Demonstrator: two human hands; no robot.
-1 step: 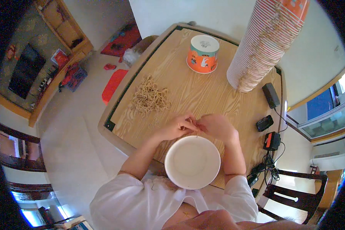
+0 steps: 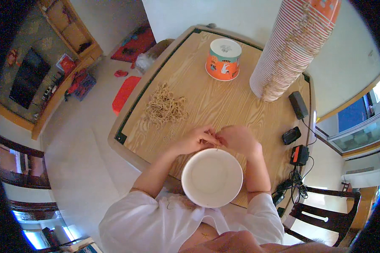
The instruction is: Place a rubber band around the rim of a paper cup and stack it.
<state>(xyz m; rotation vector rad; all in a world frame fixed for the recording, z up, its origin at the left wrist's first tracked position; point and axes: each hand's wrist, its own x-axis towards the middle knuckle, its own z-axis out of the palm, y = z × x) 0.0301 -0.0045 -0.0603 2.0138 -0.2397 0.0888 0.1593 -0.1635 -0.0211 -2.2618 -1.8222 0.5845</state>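
My left hand (image 2: 195,141) and my right hand (image 2: 239,140) meet fingertip to fingertip over the wooden table (image 2: 223,105). Together they pinch a thin tan rubber band (image 2: 215,142), which is too small to make out in detail. Just below the hands, close to my chest, is a round white paper bowl (image 2: 211,177) showing only plain white. A loose pile of tan rubber bands (image 2: 165,108) lies on the table to the left of my left hand.
An orange paper tub with a white lid (image 2: 223,59) stands at the far side. A tall leaning stack of paper cups (image 2: 291,46) rises at the far right. Black devices (image 2: 298,104) and cables (image 2: 297,179) line the right edge, with a chair (image 2: 321,215) beyond.
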